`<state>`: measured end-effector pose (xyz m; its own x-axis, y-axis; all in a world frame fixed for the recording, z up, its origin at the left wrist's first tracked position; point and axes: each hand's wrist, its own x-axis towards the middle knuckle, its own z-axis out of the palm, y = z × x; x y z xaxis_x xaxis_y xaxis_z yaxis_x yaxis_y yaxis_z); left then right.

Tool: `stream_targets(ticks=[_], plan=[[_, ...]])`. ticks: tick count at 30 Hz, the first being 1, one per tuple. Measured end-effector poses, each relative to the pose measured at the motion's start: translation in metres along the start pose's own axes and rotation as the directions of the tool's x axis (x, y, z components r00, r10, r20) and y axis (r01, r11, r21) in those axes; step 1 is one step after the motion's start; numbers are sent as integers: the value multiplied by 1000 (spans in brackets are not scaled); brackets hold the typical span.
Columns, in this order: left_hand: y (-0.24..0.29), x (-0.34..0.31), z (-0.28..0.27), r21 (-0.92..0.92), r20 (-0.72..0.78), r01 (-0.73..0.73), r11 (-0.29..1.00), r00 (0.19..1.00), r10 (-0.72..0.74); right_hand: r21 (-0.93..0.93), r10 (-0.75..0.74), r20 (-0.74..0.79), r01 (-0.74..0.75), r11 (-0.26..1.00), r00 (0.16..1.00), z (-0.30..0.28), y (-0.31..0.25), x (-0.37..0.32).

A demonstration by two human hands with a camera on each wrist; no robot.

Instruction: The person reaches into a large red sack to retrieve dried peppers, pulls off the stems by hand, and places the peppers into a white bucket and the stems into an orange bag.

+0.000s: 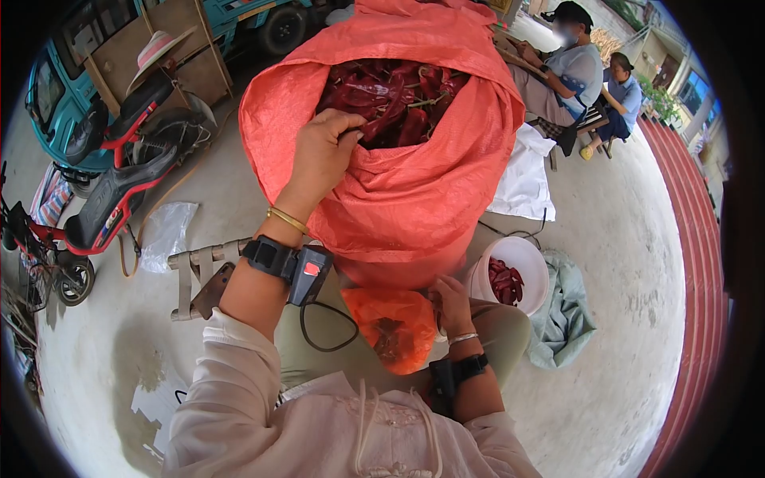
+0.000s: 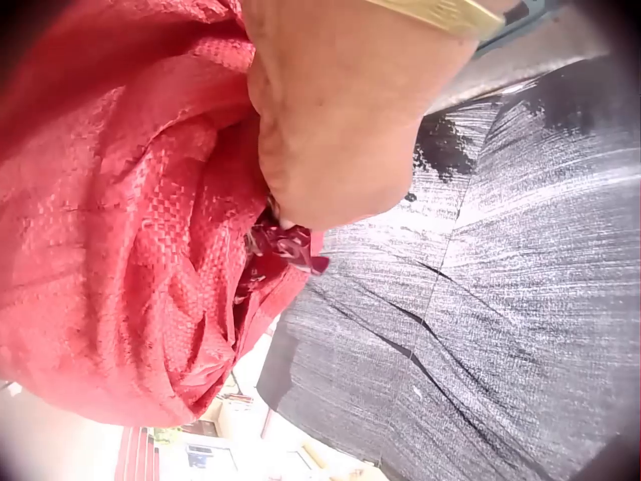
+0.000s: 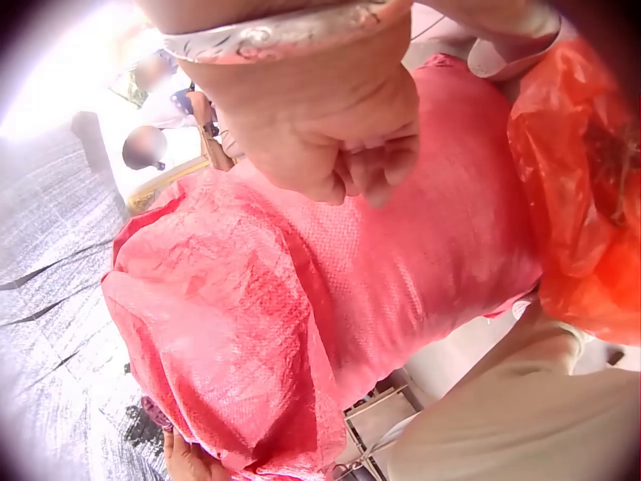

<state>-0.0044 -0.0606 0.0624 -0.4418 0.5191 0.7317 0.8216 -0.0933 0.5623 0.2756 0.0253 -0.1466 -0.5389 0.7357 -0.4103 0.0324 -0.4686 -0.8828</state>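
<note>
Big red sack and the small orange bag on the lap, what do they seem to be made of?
Big red sack: probably woven plastic, matte; a fine criss-cross weave shows close up. Small orange bag: likely thin plastic film, glossy and translucent; it crinkles, and dark contents show through.

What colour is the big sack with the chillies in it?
Pinkish-red woven plastic sack; clearest in the head view.

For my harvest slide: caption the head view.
Left hand grips red chillies in a red woven sack; right hand curls beside an orange bag.
</note>
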Motion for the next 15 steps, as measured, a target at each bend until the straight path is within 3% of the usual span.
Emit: stream_targets(ticks=[2,5,11,15], plan=[[1,2,-1,-6,-102,-40,999,994,39,-1,4,-1,-4,1000,1000,-2,3,2],[5,5,-4,68,-33,-120,990,992,122,6,2,2,-2,1000,1000,-3,5,3],[13,4,-6,-55,91,-201,978,974,205,-3,-10,-8,10,1000,1000,-2,5,4],[13,-7,-3,-6,-30,-252,968,967,252,3,-96,18,96,995,995,-1,4,4]])
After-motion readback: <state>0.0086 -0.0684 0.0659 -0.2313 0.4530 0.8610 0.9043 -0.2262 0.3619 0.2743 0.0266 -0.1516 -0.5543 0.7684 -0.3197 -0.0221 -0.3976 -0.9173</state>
